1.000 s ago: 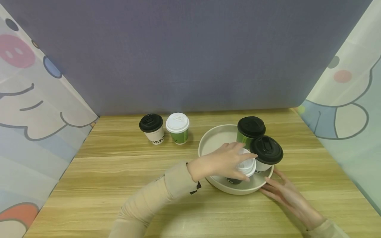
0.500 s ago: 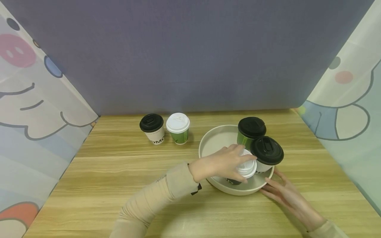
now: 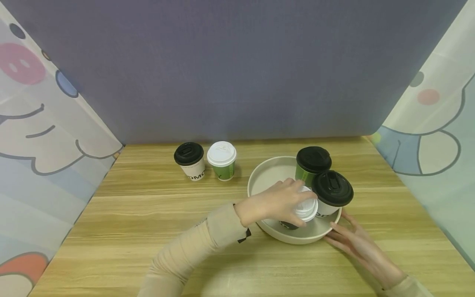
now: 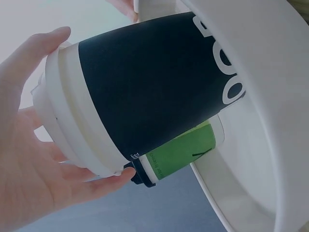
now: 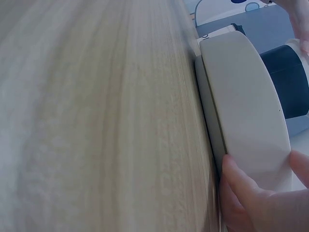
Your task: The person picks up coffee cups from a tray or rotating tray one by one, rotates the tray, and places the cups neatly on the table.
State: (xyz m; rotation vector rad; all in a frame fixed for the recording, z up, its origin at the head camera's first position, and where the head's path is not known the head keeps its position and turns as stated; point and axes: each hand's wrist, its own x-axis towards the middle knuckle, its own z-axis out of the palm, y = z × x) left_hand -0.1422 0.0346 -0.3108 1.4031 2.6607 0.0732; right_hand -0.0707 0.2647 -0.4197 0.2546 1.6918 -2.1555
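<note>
My left hand [image 3: 280,202] holds a dark paper cup [image 4: 154,87] by its white lid [image 3: 307,207], with the thumb on one side and fingers round the other. That cup stands inside a round off-white tray [image 3: 261,177] with a raised rim. Beside it in the tray are a green cup with a black lid [image 3: 313,160] and a white cup with a black lid [image 3: 332,189]. At the tray's near right side, my right hand [image 3: 358,245] grips the wall, thumb at the rim and fingers low on the outside. The left hand hides part of the white lid in the head view.
Left of the tray on the wooden table [image 3: 148,231] stand a white cup with a black lid [image 3: 191,161] and a green cup with a white lid [image 3: 222,160]. A grey panel [image 3: 237,74] rises behind the table, with printed curtains [image 3: 430,136] at the sides.
The dark cup's white lid has shifted very slightly left under my left hand. My right hand and the tray keep their places.
</note>
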